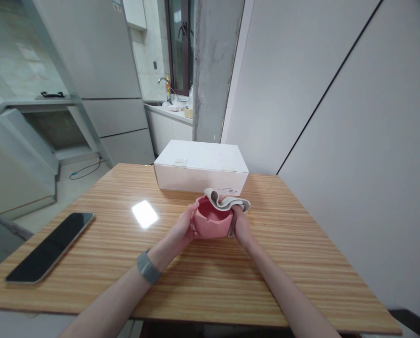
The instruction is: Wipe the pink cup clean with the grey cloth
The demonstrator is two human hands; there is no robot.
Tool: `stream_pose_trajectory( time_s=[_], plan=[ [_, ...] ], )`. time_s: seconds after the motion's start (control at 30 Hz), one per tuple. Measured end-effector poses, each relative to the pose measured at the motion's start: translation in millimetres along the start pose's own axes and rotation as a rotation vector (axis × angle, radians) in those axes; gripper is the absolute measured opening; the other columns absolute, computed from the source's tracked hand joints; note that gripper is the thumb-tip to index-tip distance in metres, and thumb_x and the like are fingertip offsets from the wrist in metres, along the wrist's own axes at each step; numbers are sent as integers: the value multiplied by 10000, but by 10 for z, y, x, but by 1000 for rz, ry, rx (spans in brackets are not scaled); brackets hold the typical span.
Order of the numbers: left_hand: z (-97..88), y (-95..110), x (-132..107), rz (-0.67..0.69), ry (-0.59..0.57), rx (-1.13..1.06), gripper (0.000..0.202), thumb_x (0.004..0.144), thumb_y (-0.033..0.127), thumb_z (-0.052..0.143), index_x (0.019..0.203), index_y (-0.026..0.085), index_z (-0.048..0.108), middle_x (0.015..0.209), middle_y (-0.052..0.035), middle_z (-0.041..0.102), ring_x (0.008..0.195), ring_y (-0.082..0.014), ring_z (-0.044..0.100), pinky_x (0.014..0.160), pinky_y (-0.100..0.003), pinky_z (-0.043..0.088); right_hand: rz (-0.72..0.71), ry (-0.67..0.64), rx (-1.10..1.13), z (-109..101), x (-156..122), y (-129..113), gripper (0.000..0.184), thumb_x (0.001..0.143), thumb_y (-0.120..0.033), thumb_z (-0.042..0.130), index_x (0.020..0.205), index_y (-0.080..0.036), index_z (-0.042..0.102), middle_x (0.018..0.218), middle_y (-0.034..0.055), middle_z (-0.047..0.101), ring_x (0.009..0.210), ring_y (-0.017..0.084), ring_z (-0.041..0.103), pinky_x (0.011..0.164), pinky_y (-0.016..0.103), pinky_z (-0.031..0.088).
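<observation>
A pink ashtray [213, 228] with notches cut in its rim is held up over the table, tilted so its hollow inside faces me. My left hand [188, 224] grips its left side, fingers wrapped round the wall. A light grey cloth [224, 203] is draped over the far right rim, and part of it hangs down the right side. My right hand [240, 222] is closed on the cloth and presses it against the ashtray; some of its fingers are hidden behind the cloth.
A white cardboard box [200, 178] stands behind the ashtray on the wood-grain table [287, 277]. At the left lies a dark-screened tablet [51, 249]. White panelling [322, 155] rises along the right. Beyond are a fridge [121, 117] and a sink tap [168, 89].
</observation>
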State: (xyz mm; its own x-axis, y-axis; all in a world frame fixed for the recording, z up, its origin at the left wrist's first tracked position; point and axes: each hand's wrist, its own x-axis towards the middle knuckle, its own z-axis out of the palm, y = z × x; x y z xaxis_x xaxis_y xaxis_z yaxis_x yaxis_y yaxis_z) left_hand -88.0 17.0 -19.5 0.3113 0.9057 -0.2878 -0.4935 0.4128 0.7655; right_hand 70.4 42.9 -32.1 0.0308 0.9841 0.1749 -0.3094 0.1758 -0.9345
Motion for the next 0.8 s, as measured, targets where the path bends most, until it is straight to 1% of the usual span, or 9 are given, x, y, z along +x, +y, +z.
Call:
stream_pose_trajectory(
  time_s=[0.07, 0.13, 0.2, 0.27, 0.37, 0.47, 0.53, 0.63, 0.8],
  plan=[
    [22, -5, -6, 76, -2, -50, 407, 850, 385, 541, 1229, 236, 550, 1161, -74, 661, 882, -208, 675, 633, -290, 558, -59, 56, -35, 86, -79, 32, 229, 765, -439, 539, 833, -254, 655, 853, -16, 679, 1033, 220, 565, 972, 331, 361],
    [30, -23, -4, 124, -51, -96, 399, 849, 333, 561, 1224, 198, 546, 1191, -102, 642, 1014, -235, 638, 765, -332, 553, -137, 133, -72, 170, -149, 61, 251, 789, -456, 531, 879, -255, 652, 897, -5, 678, 1093, 219, 531, 1017, 344, 319],
    [20, -43, 2, 116, -104, -104, 367, 849, 306, 572, 1179, 145, 569, 1154, -131, 655, 1028, -238, 631, 829, -338, 533, -188, 195, -86, 206, -172, 74, 261, 796, -463, 535, 882, -247, 653, 911, 14, 682, 1113, 226, 520, 1029, 351, 310],
    [2, -48, 6, 79, -107, -93, 326, 849, 315, 576, 1116, 127, 593, 1058, -127, 689, 927, -207, 665, 794, -302, 541, -170, 222, -58, 167, -132, 61, 271, 794, -474, 541, 872, -241, 656, 916, 18, 687, 1093, 228, 536, 1018, 351, 325],
    [-15, -14, -8, -28, -84, -84, 348, 866, 427, 522, 1028, 131, 608, 878, -94, 711, 729, -165, 684, 681, -265, 556, -81, 191, -10, -5, 9, 1, 284, 771, -485, 575, 878, -235, 658, 920, 2, 695, 1015, 223, 581, 981, 360, 368],
    [-8, 27, -36, -164, -103, -26, 461, 852, 546, 471, 977, 123, 602, 783, -86, 698, 627, -187, 683, 615, -321, 574, 38, 80, 13, -183, 132, -56, 309, 736, -486, 617, 833, -199, 681, 838, 21, 709, 892, 243, 628, 893, 388, 439],
    [-5, 29, -45, -209, -115, 36, 481, 830, 564, 494, 984, 122, 604, 769, -83, 695, 600, -198, 682, 581, -337, 578, 101, 14, 20, -245, 163, -65, 315, 719, -483, 634, 799, -184, 693, 769, 29, 710, 841, 251, 640, 853, 392, 461],
    [-19, 6, -34, -202, -107, 87, 446, 817, 528, 533, 988, 126, 622, 752, -68, 690, 569, -180, 664, 546, -319, 576, 134, -37, 22, -245, 150, -46, 292, 705, -474, 653, 770, -192, 696, 716, 14, 703, 835, 247, 642, 848, 377, 463],
    [-49, -15, 3, -101, -11, 82, 368, 808, 475, 562, 921, 135, 647, 693, -23, 661, 484, -125, 576, 489, -297, 557, 110, -85, 20, -166, 126, -36, 257, 735, -460, 633, 773, -212, 688, 765, 4, 704, 857, 233, 635, 862, 355, 453]
  ],
)
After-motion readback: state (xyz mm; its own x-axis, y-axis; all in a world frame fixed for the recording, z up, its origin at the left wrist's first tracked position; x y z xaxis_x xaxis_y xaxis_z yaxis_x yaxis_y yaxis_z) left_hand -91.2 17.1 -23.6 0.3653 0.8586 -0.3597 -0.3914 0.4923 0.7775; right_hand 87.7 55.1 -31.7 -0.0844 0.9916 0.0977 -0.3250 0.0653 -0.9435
